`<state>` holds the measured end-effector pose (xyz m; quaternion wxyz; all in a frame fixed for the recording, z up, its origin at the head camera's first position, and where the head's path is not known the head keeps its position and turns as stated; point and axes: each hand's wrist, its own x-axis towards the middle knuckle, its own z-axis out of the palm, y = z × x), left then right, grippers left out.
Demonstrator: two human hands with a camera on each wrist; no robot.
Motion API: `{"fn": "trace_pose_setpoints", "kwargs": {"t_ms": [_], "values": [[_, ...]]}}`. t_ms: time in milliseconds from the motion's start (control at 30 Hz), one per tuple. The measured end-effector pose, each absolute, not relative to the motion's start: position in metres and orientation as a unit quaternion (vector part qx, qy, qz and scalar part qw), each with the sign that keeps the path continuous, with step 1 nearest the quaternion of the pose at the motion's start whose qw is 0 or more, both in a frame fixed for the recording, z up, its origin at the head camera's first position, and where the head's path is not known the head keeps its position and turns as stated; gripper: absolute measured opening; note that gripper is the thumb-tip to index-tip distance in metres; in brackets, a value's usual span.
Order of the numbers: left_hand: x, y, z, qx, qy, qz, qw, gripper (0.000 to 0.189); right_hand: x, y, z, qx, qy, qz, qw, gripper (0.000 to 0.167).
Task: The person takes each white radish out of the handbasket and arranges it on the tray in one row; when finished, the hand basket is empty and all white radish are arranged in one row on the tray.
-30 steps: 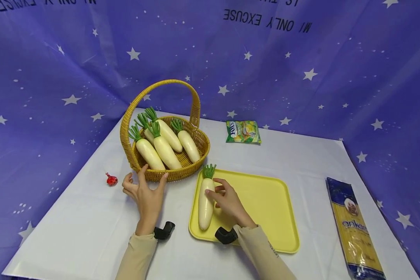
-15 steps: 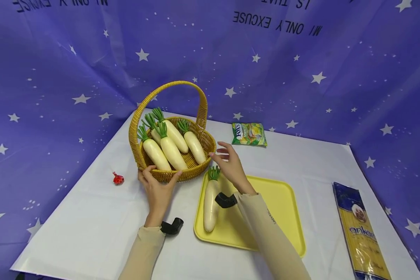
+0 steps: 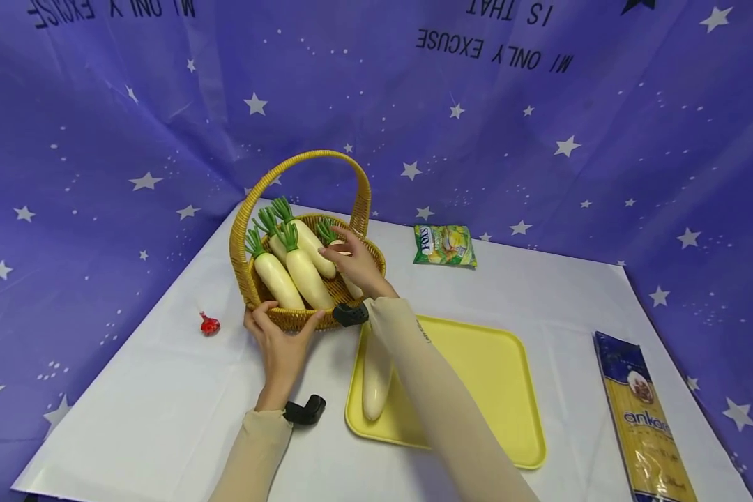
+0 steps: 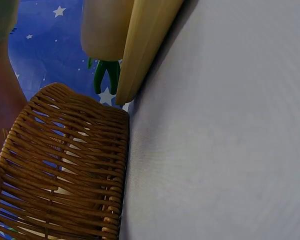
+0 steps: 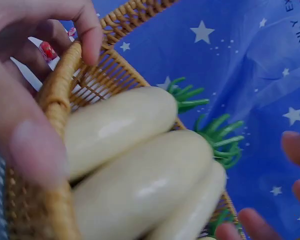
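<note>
My left hand (image 3: pixel 282 352) grips the near rim of a yellow wicker basket (image 3: pixel 293 321), its fingers and thumb over the edge in the right wrist view. Several white radishes (image 3: pixel 309 277) with green tops lie inside. Over the basket's right side reaches my right hand (image 3: pixel 354 266), fingers spread and nothing held, partly hiding the rightmost radish (image 3: pixel 353 288). Another white radish (image 3: pixel 375 383) lies along the left side of a yellow tray (image 3: pixel 477 376); my right forearm and wrist camera hide its top. The basket's woven side (image 4: pixel 65 165) fills much of the left wrist view.
A small red wrapped candy (image 3: pixel 210 325) lies left of the basket. A green Fox's candy bag (image 3: pixel 444 245) sits at the back of the white table (image 3: pixel 144 411). At the far right is a packet of pasta (image 3: pixel 643 418). Starry purple cloth (image 3: pixel 477 139) hangs behind.
My right hand has left the radish on the tray and moved up and left over the basket. My left hand has come to grip the basket's near rim.
</note>
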<state>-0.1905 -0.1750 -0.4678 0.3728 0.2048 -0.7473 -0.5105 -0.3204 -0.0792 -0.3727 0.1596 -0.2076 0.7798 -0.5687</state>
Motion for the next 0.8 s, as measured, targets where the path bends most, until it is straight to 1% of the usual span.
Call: {"fn": "trace_pose_setpoints", "kwargs": {"t_ms": [67,200,400,600,800], "values": [[-0.190,-0.175,-0.469,0.203,-0.750,-0.508,0.372,0.074,-0.320,-0.085,-0.377,-0.200,0.782,-0.560,0.187,0.060],[-0.189,-0.176,-0.470,0.199,-0.754,-0.507,0.367,0.072,-0.316,-0.094,-0.381,-0.189,0.797,-0.527,0.224,0.066],[-0.188,-0.177,-0.470,0.195,-0.755,-0.505,0.370,0.066,-0.308,-0.102,-0.382,-0.206,0.809,-0.491,0.250,0.074],[-0.187,-0.177,-0.467,0.198,-0.757,-0.502,0.370,0.067,-0.304,-0.108,-0.387,-0.223,0.816,-0.467,0.257,0.077],[-0.188,-0.178,-0.470,0.184,-0.762,-0.484,0.390,0.070,-0.303,-0.110,-0.393,-0.225,0.824,-0.462,0.240,0.075]]}}
